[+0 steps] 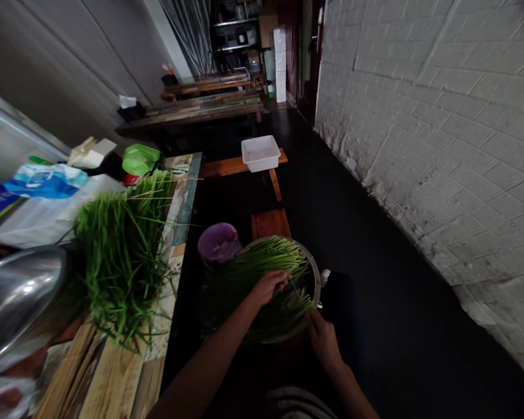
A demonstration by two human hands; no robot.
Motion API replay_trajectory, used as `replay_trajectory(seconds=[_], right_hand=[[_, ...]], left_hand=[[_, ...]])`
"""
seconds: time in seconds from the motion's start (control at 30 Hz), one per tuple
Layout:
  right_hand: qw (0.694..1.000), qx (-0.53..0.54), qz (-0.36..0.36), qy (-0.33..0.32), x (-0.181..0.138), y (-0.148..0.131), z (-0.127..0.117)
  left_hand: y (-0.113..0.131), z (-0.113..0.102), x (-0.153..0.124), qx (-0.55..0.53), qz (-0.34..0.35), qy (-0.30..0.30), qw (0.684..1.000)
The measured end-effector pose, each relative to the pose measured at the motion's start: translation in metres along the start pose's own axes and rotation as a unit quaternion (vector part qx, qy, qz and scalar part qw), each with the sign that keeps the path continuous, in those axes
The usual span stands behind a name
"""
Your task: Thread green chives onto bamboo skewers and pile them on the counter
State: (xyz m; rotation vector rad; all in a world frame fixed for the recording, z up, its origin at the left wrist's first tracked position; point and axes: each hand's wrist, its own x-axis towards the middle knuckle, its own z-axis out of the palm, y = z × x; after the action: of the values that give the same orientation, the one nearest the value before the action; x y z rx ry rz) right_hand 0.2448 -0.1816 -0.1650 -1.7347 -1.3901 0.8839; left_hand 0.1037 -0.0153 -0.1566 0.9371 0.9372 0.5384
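Observation:
A wide metal basin stands low in front of me, full of long green garlic chives with their pale stalk ends to the right. Over the middle of it my left hand is closed in a pinch. A thin, pale strand or stick shows by its fingertips, too dim to name. My right hand is closed at the basin's near right rim, its fingers at the ends of a bunch of chives. More chives lie heaped on the table at left, with thin wooden skewers across their top.
A purple bucket stands beyond the basin, near a wooden stool. Farther off, a white plastic tub sits on a bench. On the left table are a large metal bowl and scissors. A brick wall runs along the right.

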Motion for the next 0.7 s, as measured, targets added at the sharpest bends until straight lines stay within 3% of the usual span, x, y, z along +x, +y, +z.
replay_trajectory(seconds=[0.17,0.37,0.47,0.57,0.7], right_hand=[[1.0,0.013,0.015,0.013,-0.002,0.0,0.004],[0.998,0.036,0.045,0.029,0.002,0.01,0.014],[0.997,0.027,0.062,0.033,0.004,0.019,0.014],[0.997,0.016,0.07,0.028,0.003,0.024,0.012],[0.997,0.008,0.075,0.025,0.0,0.023,0.01]], left_hand=[[-0.004,-0.001,-0.004,0.07,-0.011,-0.008,0.997],[-0.039,0.007,-0.001,0.227,-0.016,-0.088,0.97],[-0.051,0.011,0.015,0.324,0.032,-0.02,0.945],[-0.054,0.015,0.037,0.448,0.06,0.087,0.888],[-0.054,0.019,0.056,0.498,0.05,0.125,0.856]])
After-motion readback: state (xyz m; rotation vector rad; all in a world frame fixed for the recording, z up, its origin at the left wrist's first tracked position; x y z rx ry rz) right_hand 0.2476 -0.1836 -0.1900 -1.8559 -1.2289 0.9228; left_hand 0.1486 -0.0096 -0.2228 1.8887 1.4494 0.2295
